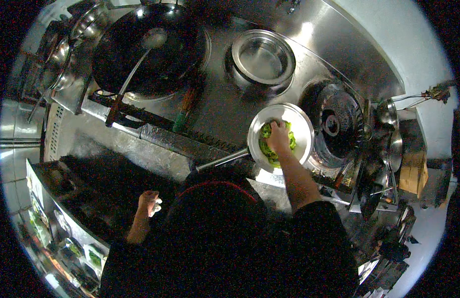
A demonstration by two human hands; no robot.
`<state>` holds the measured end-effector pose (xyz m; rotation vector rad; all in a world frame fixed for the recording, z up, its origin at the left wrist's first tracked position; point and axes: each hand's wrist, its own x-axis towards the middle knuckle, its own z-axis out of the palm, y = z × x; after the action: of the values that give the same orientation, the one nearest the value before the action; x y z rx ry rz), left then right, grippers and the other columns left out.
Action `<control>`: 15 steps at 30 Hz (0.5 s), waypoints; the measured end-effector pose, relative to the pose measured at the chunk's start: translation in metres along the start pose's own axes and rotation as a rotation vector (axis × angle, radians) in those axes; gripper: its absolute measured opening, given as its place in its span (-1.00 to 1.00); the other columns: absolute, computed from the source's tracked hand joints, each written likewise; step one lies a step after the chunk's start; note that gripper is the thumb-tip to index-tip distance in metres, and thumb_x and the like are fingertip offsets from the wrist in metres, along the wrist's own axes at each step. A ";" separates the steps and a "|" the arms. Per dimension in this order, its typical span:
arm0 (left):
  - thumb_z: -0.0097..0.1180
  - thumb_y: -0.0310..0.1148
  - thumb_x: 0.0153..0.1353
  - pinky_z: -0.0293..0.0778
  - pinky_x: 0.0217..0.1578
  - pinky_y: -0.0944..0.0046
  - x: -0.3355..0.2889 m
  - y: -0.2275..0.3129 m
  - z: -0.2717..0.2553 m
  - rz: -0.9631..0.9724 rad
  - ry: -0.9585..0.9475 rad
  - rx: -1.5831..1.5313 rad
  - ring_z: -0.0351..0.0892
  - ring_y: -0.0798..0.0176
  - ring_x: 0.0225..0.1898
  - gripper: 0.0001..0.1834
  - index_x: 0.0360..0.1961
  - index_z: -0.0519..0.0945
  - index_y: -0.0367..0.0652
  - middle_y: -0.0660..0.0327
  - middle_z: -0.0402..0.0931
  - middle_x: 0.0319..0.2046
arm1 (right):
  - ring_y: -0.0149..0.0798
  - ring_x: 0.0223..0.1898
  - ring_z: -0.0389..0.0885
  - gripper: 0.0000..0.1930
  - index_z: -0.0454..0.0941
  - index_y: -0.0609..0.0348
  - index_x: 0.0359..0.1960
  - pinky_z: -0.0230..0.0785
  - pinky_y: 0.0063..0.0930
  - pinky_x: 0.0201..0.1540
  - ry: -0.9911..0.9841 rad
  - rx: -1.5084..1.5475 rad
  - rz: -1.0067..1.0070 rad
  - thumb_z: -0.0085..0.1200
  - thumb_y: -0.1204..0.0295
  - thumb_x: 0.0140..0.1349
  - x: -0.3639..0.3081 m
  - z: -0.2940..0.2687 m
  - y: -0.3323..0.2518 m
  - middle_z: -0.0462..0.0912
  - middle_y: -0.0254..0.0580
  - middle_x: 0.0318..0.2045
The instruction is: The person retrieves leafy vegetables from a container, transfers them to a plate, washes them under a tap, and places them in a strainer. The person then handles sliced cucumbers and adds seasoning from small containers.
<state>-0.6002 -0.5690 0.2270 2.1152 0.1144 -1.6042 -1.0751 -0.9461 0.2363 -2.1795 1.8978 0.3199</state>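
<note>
My right hand (278, 136) reaches down into a round, bright steel pan (303, 116) with a long handle (222, 160). Its fingers are bunched on cut green vegetable pieces (292, 141), which look like green pepper. The pan sits toward the front of the steel stove top, right of the middle. My left hand (149, 202) hangs low on the left, away from the stove, its fingers curled in. Something pale shows at its fingertips, too small to name.
A large black wok (116, 54) with a long-handled ladle (154, 39) in it stands at the far left. Behind the pan is a round steel basin (262, 57). A dark, round burner lid (334, 121) lies to the right. A green-and-brown brush (183, 116) rests near the front ledge.
</note>
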 end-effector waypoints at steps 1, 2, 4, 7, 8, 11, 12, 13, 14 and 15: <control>0.12 -0.13 0.29 0.20 -0.82 0.27 0.000 0.000 0.000 -0.007 -0.006 0.016 0.33 0.25 -0.76 -0.72 -0.14 0.50 -0.09 0.11 0.55 -0.47 | 0.12 0.25 0.31 -0.42 0.42 0.02 0.16 0.41 0.03 0.08 0.032 -0.072 -0.051 0.20 0.34 0.01 0.002 -0.003 0.008 0.40 0.01 0.19; 0.11 -0.14 0.29 0.19 -0.82 0.27 0.001 0.000 0.000 -0.012 -0.023 0.030 0.32 0.25 -0.76 -0.72 -0.15 0.49 -0.10 0.12 0.55 -0.48 | 0.06 0.15 0.42 -0.49 0.52 0.02 0.04 0.44 -0.10 0.04 0.107 0.107 -0.115 0.20 0.40 -0.07 0.006 -0.010 0.023 0.50 0.02 0.07; 0.09 -0.17 0.29 0.16 -0.82 0.26 0.004 0.000 -0.002 0.013 -0.037 -0.084 0.29 0.25 -0.76 -0.75 -0.21 0.48 -0.12 0.10 0.53 -0.49 | -0.03 -0.04 0.56 -0.56 0.59 0.02 -0.06 0.46 -0.18 0.01 -0.073 0.573 -0.053 0.24 0.44 -0.09 0.017 -0.022 0.049 0.59 0.02 -0.09; 0.08 -0.19 0.28 0.15 -0.81 0.28 0.009 -0.003 -0.007 -0.022 -0.078 -0.170 0.28 0.24 -0.75 -0.78 -0.23 0.49 -0.10 0.09 0.53 -0.49 | -0.23 -0.02 0.57 -0.43 0.46 0.16 0.10 0.45 -0.25 0.03 -0.206 0.720 -0.118 0.26 0.47 -0.05 0.019 -0.034 0.076 0.60 -0.07 -0.04; 0.09 -0.19 0.29 0.16 -0.80 0.27 0.010 -0.004 -0.011 -0.082 -0.142 -0.250 0.29 0.23 -0.74 -0.81 -0.25 0.50 -0.07 0.08 0.52 -0.49 | -0.18 -0.02 0.58 -0.34 0.39 0.20 0.17 0.43 -0.28 0.05 -0.234 0.990 -0.101 0.28 0.47 -0.06 0.008 -0.034 0.079 0.60 -0.01 -0.04; 0.09 -0.19 0.30 0.19 -0.80 0.24 0.013 -0.012 -0.012 -0.223 -0.155 -0.239 0.33 0.21 -0.73 -0.80 -0.24 0.50 -0.08 0.07 0.54 -0.48 | 0.11 0.24 0.29 -0.09 0.15 0.10 0.35 0.28 -0.15 0.23 -0.177 0.674 -0.303 0.36 0.38 -0.09 -0.022 -0.033 0.074 0.23 0.19 0.23; 0.09 -0.19 0.30 0.19 -0.80 0.23 0.013 -0.014 -0.011 -0.218 -0.101 -0.060 0.35 0.21 -0.72 -0.80 -0.24 0.50 -0.09 0.06 0.55 -0.47 | 0.23 0.32 0.12 0.02 0.04 0.00 0.41 0.20 -0.06 0.29 -0.182 0.336 -0.268 0.41 0.32 -0.11 -0.033 -0.025 0.061 0.00 0.21 0.34; 0.09 -0.19 0.31 0.20 -0.80 0.23 0.013 -0.015 -0.011 -0.197 -0.111 -0.006 0.36 0.21 -0.72 -0.79 -0.23 0.50 -0.11 0.05 0.56 -0.46 | 0.35 0.40 -0.06 0.14 -0.08 -0.10 0.47 0.13 0.03 0.34 -0.176 0.044 -0.245 0.45 0.26 -0.13 -0.040 -0.018 0.051 -0.24 0.22 0.45; 0.09 -0.19 0.31 0.20 -0.80 0.24 0.012 -0.020 -0.008 -0.120 -0.013 0.052 0.37 0.21 -0.72 -0.78 -0.23 0.50 -0.12 0.04 0.57 -0.46 | 0.37 0.40 -0.07 0.12 -0.09 -0.29 0.46 0.10 0.15 0.32 -0.242 0.068 -0.271 0.44 0.23 -0.12 -0.046 -0.012 0.044 -0.27 0.15 0.46; 0.09 -0.19 0.31 0.20 -0.80 0.25 0.011 -0.023 -0.006 -0.043 0.085 0.111 0.37 0.22 -0.72 -0.77 -0.22 0.50 -0.13 0.03 0.57 -0.46 | 0.39 0.40 -0.08 0.11 -0.09 -0.47 0.46 0.07 0.26 0.30 -0.291 0.048 -0.157 0.44 0.19 -0.10 -0.050 -0.003 0.036 -0.30 0.09 0.47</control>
<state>-0.5992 -0.5486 0.2109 2.2808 0.1013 -1.5776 -1.1170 -0.9051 0.2533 -2.1014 1.5553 0.5239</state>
